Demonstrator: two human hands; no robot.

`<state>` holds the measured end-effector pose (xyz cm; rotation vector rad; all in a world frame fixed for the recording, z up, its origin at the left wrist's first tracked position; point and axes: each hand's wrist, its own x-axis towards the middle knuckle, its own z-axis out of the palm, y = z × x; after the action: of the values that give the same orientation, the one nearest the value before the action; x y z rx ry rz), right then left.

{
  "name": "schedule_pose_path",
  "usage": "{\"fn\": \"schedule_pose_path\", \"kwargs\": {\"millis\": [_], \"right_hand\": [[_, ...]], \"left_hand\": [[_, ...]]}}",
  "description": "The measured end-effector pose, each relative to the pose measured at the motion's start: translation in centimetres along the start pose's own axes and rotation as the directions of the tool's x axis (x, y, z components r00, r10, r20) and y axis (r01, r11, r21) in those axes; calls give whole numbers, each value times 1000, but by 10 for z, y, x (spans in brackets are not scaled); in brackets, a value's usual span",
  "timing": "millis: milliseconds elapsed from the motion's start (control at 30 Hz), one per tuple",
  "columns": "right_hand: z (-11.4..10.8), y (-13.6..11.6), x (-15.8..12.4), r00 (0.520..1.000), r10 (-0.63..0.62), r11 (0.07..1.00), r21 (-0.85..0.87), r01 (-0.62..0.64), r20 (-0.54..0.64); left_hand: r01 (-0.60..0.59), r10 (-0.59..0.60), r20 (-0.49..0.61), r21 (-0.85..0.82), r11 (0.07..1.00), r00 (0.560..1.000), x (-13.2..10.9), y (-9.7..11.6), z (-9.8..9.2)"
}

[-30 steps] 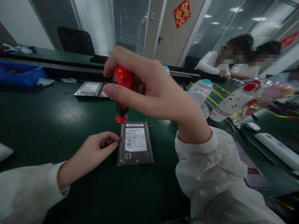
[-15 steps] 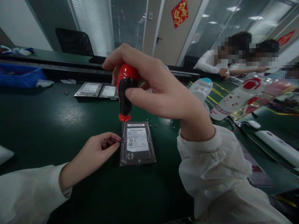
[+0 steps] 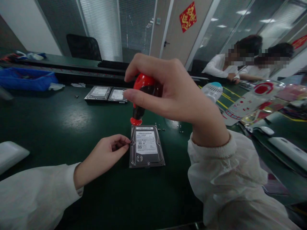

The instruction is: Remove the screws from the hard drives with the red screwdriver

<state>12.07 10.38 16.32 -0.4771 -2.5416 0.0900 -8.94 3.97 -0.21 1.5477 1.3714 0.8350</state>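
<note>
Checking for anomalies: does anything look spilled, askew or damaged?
Only the small loose screws scattered on the table behind the hard drive, uncontained. The drive lies flat, looking undamaged, under the screwdriver in the right hand.

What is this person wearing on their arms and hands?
Both arms are in loose white sleeves of thin, crinkly fabric. The left sleeve and the right sleeve each end in a snug, gathered cuff at the wrist. The left hand and right hand are bare: no gloves, and no ring or watch shows.
</note>
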Motion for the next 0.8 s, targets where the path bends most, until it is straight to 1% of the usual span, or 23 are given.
{"fn": "schedule_pose_path", "kwargs": {"millis": [100, 200, 367, 433, 533, 600, 733, 800], "right_hand": [[0, 1, 0, 1000, -1, 999, 44, 1, 12], [-4, 3, 2, 998, -11, 998, 64, 6, 68], [-12, 7, 10, 993, 20, 999, -42, -15, 121], [-15, 7, 13, 983, 64, 997, -59, -55, 170], [-21, 4, 17, 956, 127, 992, -59, -116, 266], [-25, 1, 18, 938, 158, 987, -75, -141, 307], [-32, -4, 20, 921, 258, 963, -150, -223, 292], [-34, -7, 20, 900, 316, 945, -187, -269, 299]], "left_hand": [[-11, 11, -7, -16, 1000, 1000, 0, -1, 1], [-12, 12, -2, -16, 1000, 1000, 0, -1, 1], [-32, 32, 13, -10, 999, 999, 1, -2, 0], [-42, 42, 12, 2, 999, 999, 1, -1, 0], [-40, 40, 14, 12, 999, 999, 0, 0, 1], [-39, 39, 24, 11, 999, 999, 0, 0, 1], [-39, 39, 29, -5, 999, 999, -1, -2, 0], [-29, 29, 33, -8, 1000, 999, -1, -4, 0]]}}
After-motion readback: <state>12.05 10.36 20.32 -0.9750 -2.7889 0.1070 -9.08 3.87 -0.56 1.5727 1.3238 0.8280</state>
